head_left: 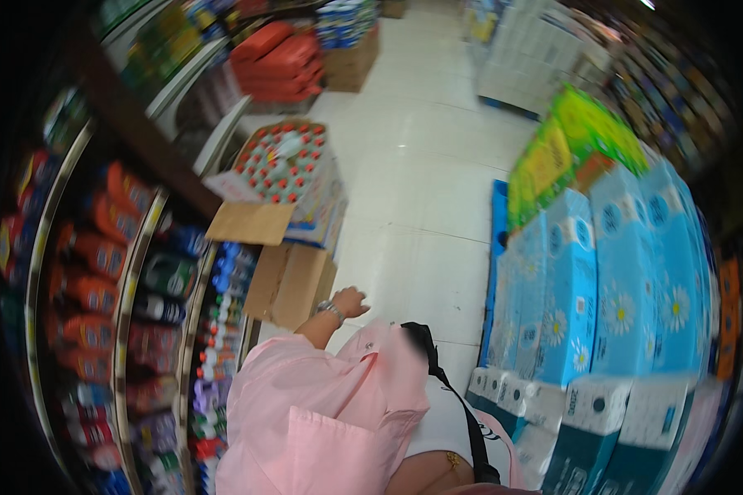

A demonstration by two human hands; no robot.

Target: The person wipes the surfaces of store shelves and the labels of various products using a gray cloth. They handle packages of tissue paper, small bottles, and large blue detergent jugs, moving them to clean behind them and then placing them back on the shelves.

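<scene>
My left hand (352,302) hangs at the end of a pink sleeve (297,379), with a silver band (331,311) on the wrist. Its fingers are loosely apart and nothing shows in them. Beside it, on its left, stands an opened brown carton (285,285), seemingly apart from the fingers. Behind that carton is a box of red-capped bottles (282,162). A black strap (462,404) crosses the white clothing on my body. Skin with a small gold ornament shows at the lower edge, but my right hand is out of sight.
Shelves of orange and coloured bottles (91,293) line the left. At right, blue flower-printed packs (623,280) and white-and-teal packs (586,429) are stacked by a blue pallet edge (497,247). A pale tiled aisle (417,190) runs ahead, past red bundles (276,62).
</scene>
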